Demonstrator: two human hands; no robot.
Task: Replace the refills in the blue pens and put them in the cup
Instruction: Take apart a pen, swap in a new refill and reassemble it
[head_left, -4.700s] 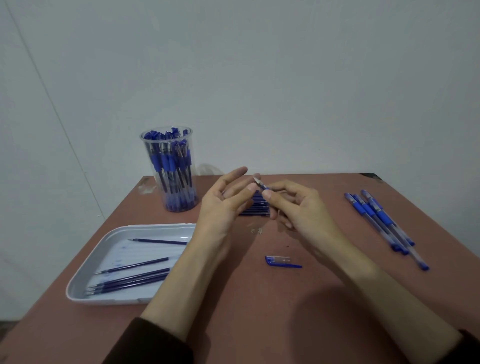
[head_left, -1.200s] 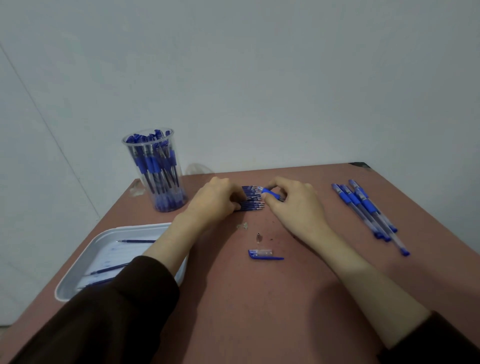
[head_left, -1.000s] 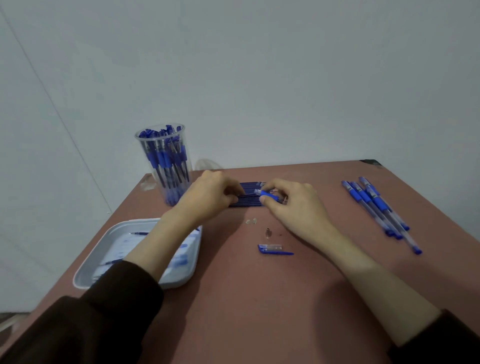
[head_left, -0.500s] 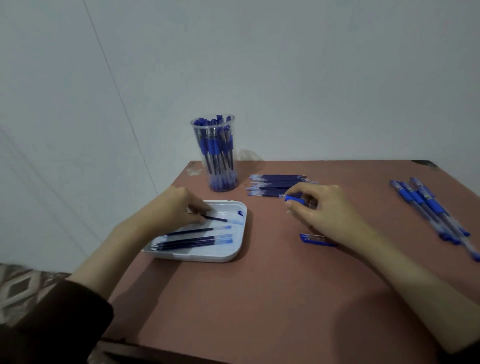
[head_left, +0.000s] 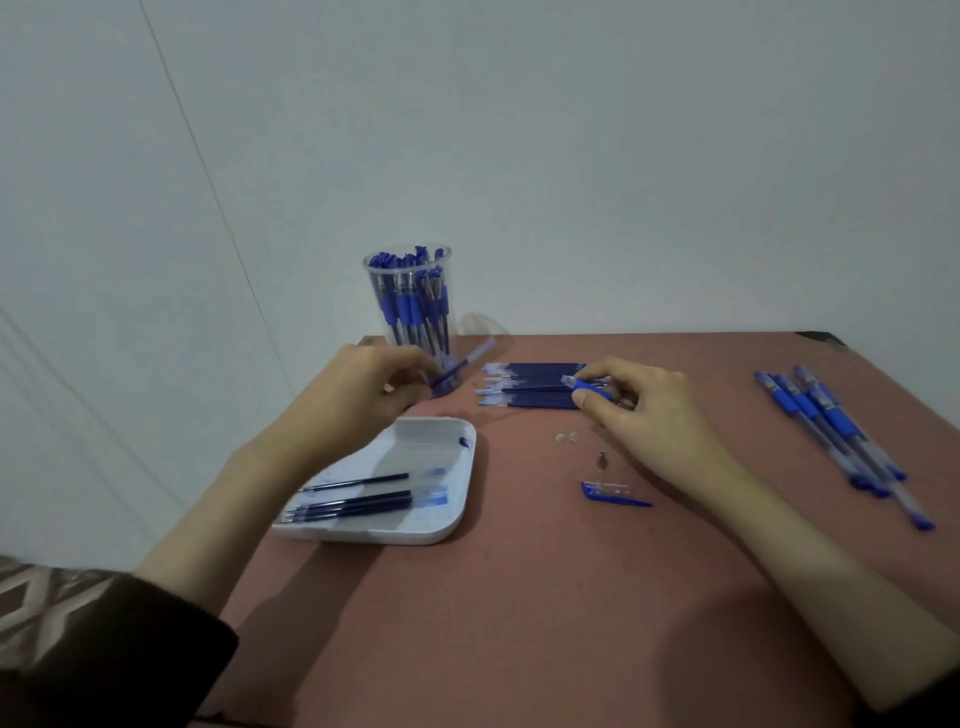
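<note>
Our left hand (head_left: 363, 389) curls its fingers round a thin refill (head_left: 457, 366), blurred, which slants up and to the right in front of the cup (head_left: 410, 312). The clear cup stands at the table's (head_left: 519, 597) far left corner, packed with blue pens. Our right hand (head_left: 649, 410) pinches a pen body (head_left: 587, 387) by its blue grip between thumb and forefinger, right over the stack of refills (head_left: 530, 387) that lies just right of the cup. Below the left hand sits a white tray (head_left: 415, 535) with a few dark refills in it. Near our right wrist lie a blue cap (head_left: 610, 493), a small metal tip (head_left: 602, 460) and some clear bits (head_left: 566, 438). Four loose pens (head_left: 831, 431) lie side by side, well apart at the right edge.
</note>
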